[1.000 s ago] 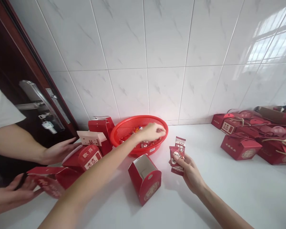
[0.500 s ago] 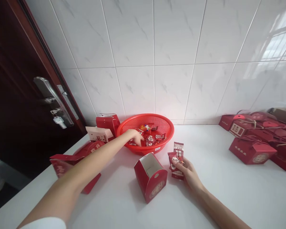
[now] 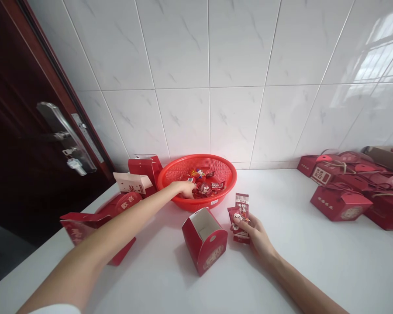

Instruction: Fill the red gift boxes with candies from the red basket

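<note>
A red plastic basket stands near the wall with several red-wrapped sweets inside. My left hand reaches over its left rim, fingers closed among the sweets; what they hold is hidden. My right hand grips several red candy packets between thumb and fingers, just right of an open red box. That box is upright in front of the basket, and its pale inside shows nothing in it.
Open red boxes stand on the left side of the white table, partly behind my left forearm. Several closed red boxes are piled at the right. A tiled wall runs behind; a dark door is at the left.
My left hand has shifted slightly within the basket, fingers drawn closer together. My right hand keeps its hold on the packets. The whole view has moved a little.
</note>
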{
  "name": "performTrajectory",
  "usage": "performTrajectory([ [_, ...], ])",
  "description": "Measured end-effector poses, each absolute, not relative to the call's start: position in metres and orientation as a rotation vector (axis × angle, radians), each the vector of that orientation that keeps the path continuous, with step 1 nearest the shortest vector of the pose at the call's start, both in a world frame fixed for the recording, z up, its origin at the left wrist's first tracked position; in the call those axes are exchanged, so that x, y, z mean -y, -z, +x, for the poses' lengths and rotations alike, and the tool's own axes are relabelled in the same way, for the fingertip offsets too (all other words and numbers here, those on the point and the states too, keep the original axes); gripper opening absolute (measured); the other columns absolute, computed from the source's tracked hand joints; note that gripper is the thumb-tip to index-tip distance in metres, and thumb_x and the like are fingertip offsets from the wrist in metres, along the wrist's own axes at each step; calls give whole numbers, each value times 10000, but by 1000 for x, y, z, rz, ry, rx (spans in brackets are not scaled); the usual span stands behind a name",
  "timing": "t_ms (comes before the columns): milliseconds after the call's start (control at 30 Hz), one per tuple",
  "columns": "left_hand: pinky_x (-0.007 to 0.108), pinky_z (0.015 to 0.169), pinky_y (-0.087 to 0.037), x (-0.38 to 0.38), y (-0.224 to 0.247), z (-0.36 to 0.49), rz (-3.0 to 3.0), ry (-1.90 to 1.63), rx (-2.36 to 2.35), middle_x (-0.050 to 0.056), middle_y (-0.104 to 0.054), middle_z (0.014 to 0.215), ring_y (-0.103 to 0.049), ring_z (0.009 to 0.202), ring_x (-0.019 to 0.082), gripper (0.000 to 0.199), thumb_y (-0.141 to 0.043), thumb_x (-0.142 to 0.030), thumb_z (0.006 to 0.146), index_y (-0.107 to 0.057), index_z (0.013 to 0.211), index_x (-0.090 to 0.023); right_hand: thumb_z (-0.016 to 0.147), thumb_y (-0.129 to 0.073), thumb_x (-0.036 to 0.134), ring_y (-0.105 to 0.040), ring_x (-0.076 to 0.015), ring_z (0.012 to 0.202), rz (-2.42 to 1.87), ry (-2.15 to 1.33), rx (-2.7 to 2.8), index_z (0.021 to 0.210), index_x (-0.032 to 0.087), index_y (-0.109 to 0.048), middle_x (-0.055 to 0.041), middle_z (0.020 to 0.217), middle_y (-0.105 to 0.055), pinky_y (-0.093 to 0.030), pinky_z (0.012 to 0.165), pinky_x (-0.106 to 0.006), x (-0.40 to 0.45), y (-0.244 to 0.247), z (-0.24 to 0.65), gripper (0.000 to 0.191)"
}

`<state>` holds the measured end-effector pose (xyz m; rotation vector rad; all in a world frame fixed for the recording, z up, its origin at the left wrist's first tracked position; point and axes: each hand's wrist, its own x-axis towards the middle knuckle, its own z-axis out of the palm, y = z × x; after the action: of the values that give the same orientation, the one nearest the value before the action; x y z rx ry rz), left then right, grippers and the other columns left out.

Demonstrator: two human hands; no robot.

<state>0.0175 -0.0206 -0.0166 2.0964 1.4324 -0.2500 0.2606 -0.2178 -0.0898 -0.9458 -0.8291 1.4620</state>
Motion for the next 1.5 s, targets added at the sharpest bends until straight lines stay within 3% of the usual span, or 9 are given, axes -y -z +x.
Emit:
performTrajectory([
  [133,339,777,-513,26,16,24,2131,191,-1412,5,-653,795,-615,766,157,226,-705,-344,890,-649,776,-157,681,-889,474,-646,-178,689,-935,-1460,837,1014,194,-732,-27,805,-712,-483,618,-272,218,90,261,463],
  [300,278,637,-451,32,6,27,2049,-24,-1342,-25,-578,531,-585,607,172,287,-917,-265,494,-644,564,-209,682,-883,492,-641,-184,677,-942,-1460,842,1004,194,-728,-30,803,-713,-471,603,-275,218,90,261,466],
  [367,275,611,-449,35,1,28,1976,-143,-1303,-31,-585,518,-594,593,179,323,-932,-303,420,-658,565,-208,675,-887,492,-628,-177,653,-942,-1456,848,968,193,-721,-20,767,-700,-449,579,-265,217,90,261,450],
  [600,327,762,-565,37,-11,38,1619,-558,-1152,56,-706,818,-668,786,186,482,-934,-493,509,-701,736,-137,689,-887,475,-615,-157,650,-925,-1460,849,943,186,-713,-17,776,-696,-441,586,-252,216,92,261,423],
  [800,288,678,-543,35,-15,39,1432,-642,-1161,49,-694,763,-636,683,143,411,-911,-460,613,-723,766,-127,701,-885,467,-606,-147,649,-922,-1463,852,911,181,-711,-14,766,-682,-438,582,-241,216,90,262,395],
  [1067,259,479,-309,29,-11,35,1363,-748,-1268,-55,-476,481,-411,458,77,488,-877,-506,624,-533,545,-169,732,-864,469,-626,-161,701,-927,-1476,862,1021,190,-732,-27,830,-706,-462,631,-255,217,91,263,423],
  [1267,259,579,-400,34,-15,36,1340,-765,-1222,-14,-604,606,-530,567,95,399,-960,-261,480,-597,596,-142,725,-872,469,-621,-154,705,-928,-1481,870,1029,175,-720,-31,831,-695,-460,621,-241,217,92,263,449],
  [1367,262,616,-434,40,-18,39,1327,-810,-1184,0,-635,644,-580,621,112,355,-941,-182,501,-611,625,-140,728,-873,464,-614,-143,697,-922,-1480,874,985,173,-707,-23,818,-687,-455,616,-230,217,92,263,423],
  [1500,267,658,-479,56,-29,46,1323,-899,-1076,-4,-671,727,-627,688,128,337,-901,-160,582,-692,846,-158,732,-872,461,-604,-132,678,-921,-1479,878,953,174,-694,-15,794,-681,-445,600,-221,217,91,263,404],
])
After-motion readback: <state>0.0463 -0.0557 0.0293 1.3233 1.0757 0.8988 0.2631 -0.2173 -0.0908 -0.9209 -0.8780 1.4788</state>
